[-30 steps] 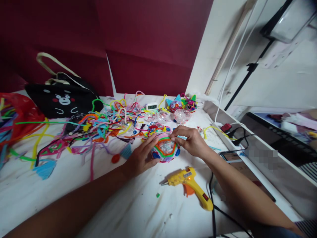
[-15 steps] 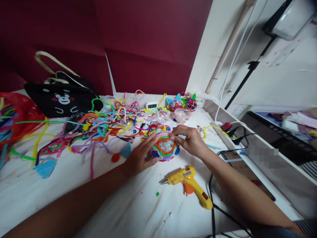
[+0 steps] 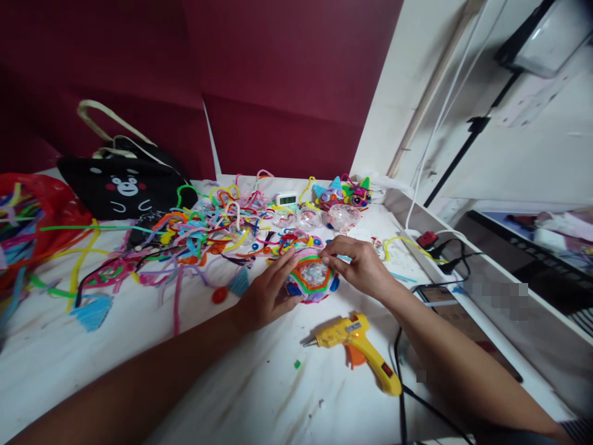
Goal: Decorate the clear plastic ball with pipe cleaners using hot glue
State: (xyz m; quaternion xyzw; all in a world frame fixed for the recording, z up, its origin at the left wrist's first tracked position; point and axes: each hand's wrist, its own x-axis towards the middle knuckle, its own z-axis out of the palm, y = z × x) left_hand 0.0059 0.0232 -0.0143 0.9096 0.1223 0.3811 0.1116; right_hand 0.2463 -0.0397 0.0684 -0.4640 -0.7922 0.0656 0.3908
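Note:
A round craft piece (image 3: 313, 277) wrapped in orange, green, pink and blue strips sits on the white table, its clear middle uncovered. My left hand (image 3: 271, 287) holds its left side between thumb and fingers. At its upper right edge, the fingertips of my right hand (image 3: 354, 262) are pinched together against the rim; anything between them is too small to make out. Nearer to me lies a yellow glue gun (image 3: 356, 340) with an orange trigger, its nozzle pointing left. Just behind the craft piece are small colourful bits and clear domes (image 3: 343, 217).
Tangled pipe cleaners (image 3: 199, 228) spread over the left and back, near a black bag (image 3: 125, 188) and a red plastic bag (image 3: 58, 204). Two decorated balls (image 3: 359, 194) and a small white clock (image 3: 286, 199) stand behind. Black cables (image 3: 402, 395) and a power strip (image 3: 440, 262) are at right.
The whole view has shifted slightly, so things appear a little farther right. Both hands keep nearly the same hold on the craft piece.

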